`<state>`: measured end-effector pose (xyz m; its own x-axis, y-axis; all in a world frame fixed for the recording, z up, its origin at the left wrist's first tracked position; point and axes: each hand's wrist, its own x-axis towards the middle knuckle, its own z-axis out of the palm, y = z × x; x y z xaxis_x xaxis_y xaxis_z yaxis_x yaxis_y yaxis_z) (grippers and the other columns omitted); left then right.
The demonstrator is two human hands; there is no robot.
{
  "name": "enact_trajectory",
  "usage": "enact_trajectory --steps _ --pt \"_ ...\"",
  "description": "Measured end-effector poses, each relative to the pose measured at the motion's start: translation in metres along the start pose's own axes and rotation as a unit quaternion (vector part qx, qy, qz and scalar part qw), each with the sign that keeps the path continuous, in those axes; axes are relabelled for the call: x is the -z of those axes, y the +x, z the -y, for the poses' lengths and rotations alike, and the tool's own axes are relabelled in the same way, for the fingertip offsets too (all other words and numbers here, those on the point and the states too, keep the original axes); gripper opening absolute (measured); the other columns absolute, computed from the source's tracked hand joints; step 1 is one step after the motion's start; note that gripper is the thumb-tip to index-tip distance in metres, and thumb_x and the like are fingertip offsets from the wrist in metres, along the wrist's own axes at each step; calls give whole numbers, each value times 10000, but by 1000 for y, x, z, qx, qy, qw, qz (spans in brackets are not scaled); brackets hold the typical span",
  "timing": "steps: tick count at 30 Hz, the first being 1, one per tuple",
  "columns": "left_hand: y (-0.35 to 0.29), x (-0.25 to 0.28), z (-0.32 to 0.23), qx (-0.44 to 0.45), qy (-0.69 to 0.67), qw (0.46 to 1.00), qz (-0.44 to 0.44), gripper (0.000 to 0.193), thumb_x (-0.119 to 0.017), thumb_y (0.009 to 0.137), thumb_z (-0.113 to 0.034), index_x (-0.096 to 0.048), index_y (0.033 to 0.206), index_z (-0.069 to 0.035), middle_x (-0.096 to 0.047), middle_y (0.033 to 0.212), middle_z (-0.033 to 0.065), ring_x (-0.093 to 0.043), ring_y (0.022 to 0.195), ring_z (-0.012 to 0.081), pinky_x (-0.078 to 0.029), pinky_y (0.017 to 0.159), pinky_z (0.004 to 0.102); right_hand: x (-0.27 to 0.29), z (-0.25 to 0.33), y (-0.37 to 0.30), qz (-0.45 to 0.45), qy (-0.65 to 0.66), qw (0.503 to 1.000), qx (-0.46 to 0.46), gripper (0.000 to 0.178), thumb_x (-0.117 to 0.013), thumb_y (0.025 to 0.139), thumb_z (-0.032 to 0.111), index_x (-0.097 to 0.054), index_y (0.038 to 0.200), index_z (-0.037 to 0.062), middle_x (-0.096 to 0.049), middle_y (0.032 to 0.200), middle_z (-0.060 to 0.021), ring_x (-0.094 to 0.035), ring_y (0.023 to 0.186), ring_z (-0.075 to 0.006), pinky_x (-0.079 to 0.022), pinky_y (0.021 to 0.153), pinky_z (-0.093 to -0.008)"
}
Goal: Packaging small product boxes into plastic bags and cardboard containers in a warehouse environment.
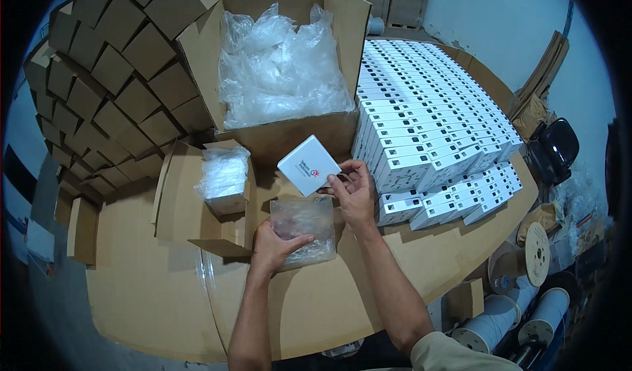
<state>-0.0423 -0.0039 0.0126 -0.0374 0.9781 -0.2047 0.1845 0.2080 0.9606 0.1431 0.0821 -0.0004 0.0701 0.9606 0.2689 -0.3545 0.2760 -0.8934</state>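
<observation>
A flat white square box (307,164) with small print and a red mark is pinched at its right corner by my right hand (355,192). It is held tilted above the cardboard-covered table (151,285). My left hand (271,247) grips a clear plastic bubble bag (304,221) by its left side, thumb on top, just below the white box. The bag looks flat, and the box is outside it. Left of the bag, an open small carton (178,196) holds white boxes wrapped in clear plastic (224,173).
Behind my hands stands a large open carton (283,129) heaped with clear plastic bags (283,68). Rows of white boxes (428,121) are stacked on the right. Brown cartons (115,75) pile high at left. Cable spools (536,252) and a black chair (553,148) stand beyond the table's right edge.
</observation>
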Motion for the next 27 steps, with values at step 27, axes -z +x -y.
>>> enact_trajectory --steps 27 --pt "-1 -1 -1 -13 24 1000 8 597 -946 641 -169 -653 1124 23 -730 1043 126 -692 938 188 -551 864 350 12 -2 -9 36 -38 999 0 258 -644 853 -26 -506 1057 51 -547 993 -32 -547 931 -114 -467 850 -277"
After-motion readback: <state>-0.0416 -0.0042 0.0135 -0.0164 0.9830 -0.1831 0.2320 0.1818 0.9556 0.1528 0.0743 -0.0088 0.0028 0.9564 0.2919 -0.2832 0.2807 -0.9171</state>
